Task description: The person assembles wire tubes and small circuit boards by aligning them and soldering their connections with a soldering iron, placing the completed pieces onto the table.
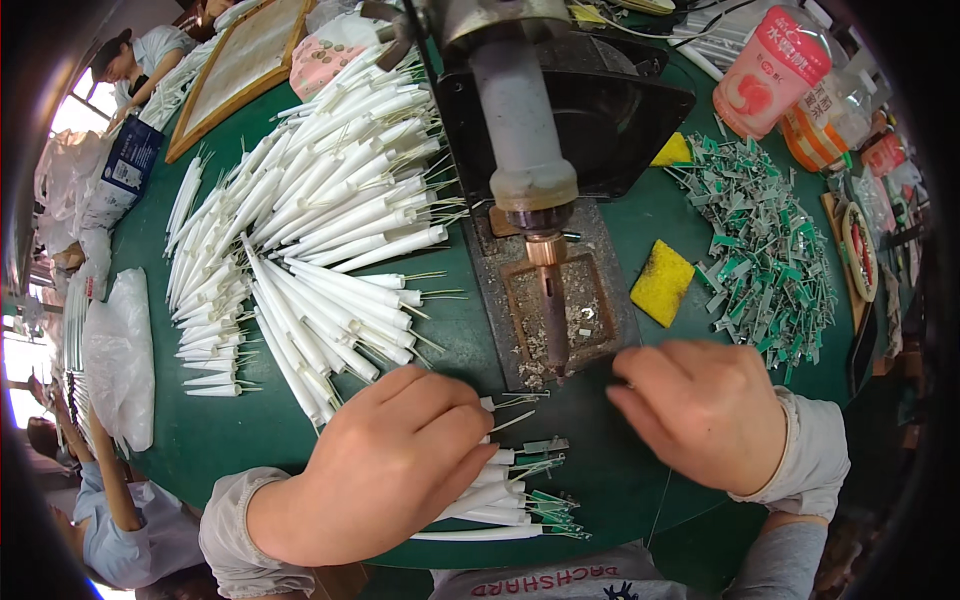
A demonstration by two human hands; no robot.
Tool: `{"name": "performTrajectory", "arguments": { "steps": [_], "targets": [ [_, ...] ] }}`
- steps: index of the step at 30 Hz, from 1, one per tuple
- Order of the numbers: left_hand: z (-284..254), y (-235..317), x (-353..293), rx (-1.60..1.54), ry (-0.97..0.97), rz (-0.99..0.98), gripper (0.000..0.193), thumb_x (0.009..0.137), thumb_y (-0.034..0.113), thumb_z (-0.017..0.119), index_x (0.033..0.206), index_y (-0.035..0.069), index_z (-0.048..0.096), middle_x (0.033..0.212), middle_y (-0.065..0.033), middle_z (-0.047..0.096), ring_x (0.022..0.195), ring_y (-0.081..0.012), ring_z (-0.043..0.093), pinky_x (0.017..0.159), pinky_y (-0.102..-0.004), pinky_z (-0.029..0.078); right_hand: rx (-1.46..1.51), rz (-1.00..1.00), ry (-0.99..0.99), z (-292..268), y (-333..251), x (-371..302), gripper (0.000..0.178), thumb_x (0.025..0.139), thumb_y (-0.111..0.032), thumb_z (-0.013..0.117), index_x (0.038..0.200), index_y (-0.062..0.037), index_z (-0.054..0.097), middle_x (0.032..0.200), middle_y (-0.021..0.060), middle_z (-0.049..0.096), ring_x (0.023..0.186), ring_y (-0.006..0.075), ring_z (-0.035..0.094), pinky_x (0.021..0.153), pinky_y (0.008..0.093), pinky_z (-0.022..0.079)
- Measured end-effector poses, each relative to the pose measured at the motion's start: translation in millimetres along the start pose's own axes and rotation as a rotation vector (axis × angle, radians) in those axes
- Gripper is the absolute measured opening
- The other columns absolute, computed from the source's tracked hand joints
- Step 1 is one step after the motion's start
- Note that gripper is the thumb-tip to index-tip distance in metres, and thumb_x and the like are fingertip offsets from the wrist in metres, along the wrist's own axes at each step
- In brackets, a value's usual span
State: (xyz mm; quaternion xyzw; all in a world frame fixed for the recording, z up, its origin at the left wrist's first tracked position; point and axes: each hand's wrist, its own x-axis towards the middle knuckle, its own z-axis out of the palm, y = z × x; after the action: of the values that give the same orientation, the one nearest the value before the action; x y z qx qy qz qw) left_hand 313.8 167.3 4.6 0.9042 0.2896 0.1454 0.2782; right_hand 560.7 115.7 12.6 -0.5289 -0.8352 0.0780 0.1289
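Note:
My left hand is closed around a slim white tube, whose thin wire leads point right toward the soldering iron. The iron's dark tip points down over a framed metal tray with solder crumbs. To the right of the tip is my right hand, fingers curled and thumb near the index; what they hold, if anything, is too small to make out. Beneath my left hand lie several white tubes with small green circuit boards at their wire ends.
A large heap of white wired tubes spreads over the green table at left. Loose green circuit boards are piled at right, beside a yellow sponge. A pink-labelled bottle stands far right. Other people sit along the left.

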Motion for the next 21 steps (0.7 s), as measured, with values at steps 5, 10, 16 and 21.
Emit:
{"name": "performTrajectory", "arguments": {
  "steps": [5, 10, 16, 21],
  "targets": [
    [-7, 3, -4, -0.140, -0.021, -0.086, 0.019, 0.072, -0.001, 0.073, 0.088, 0.001, 0.065, 0.085, -0.0111, 0.065, 0.075, -0.0276, 0.064, 0.064, -0.0336, 0.052, -0.359, 0.254, 0.284, -18, 28, 6, 0.017, 0.076, -0.009, 0.066, 0.077, -0.0039, 0.050, 0.062, 0.0127, 0.054, 0.057, 0.0321, 0.057, 0.052, 0.0419, 0.046],
    [-12, 11, -1, -0.172, 0.020, -0.021, 0.018, 0.072, -0.004, 0.071, 0.088, 0.000, 0.066, 0.085, -0.0122, 0.065, 0.075, -0.0270, 0.065, 0.064, -0.0332, 0.052, -0.391, 0.296, 0.165, -16, 50, 3, 0.018, 0.074, -0.008, 0.067, 0.078, -0.0025, 0.051, 0.063, 0.0153, 0.058, 0.059, 0.0339, 0.060, 0.053, 0.0433, 0.047],
    [-20, 17, 5, -0.118, 0.053, -0.038, 0.017, 0.072, -0.005, 0.069, 0.088, 0.000, 0.066, 0.086, -0.0128, 0.064, 0.076, -0.0275, 0.064, 0.065, -0.0333, 0.052, -0.428, 0.244, -0.007, 1, 61, 5, 0.018, 0.074, -0.008, 0.067, 0.077, -0.0019, 0.050, 0.061, 0.0145, 0.058, 0.058, 0.0340, 0.060, 0.051, 0.0426, 0.048],
    [-9, 7, -1, -0.028, -0.083, -0.057, 0.016, 0.072, -0.003, 0.069, 0.087, 0.002, 0.065, 0.087, -0.0105, 0.062, 0.078, -0.0271, 0.062, 0.067, -0.0341, 0.051, -0.259, 0.198, 0.049, -5, 42, 9, 0.019, 0.075, -0.011, 0.066, 0.079, -0.0034, 0.050, 0.061, 0.0129, 0.056, 0.056, 0.0325, 0.060, 0.049, 0.0419, 0.047]
  ]
}}
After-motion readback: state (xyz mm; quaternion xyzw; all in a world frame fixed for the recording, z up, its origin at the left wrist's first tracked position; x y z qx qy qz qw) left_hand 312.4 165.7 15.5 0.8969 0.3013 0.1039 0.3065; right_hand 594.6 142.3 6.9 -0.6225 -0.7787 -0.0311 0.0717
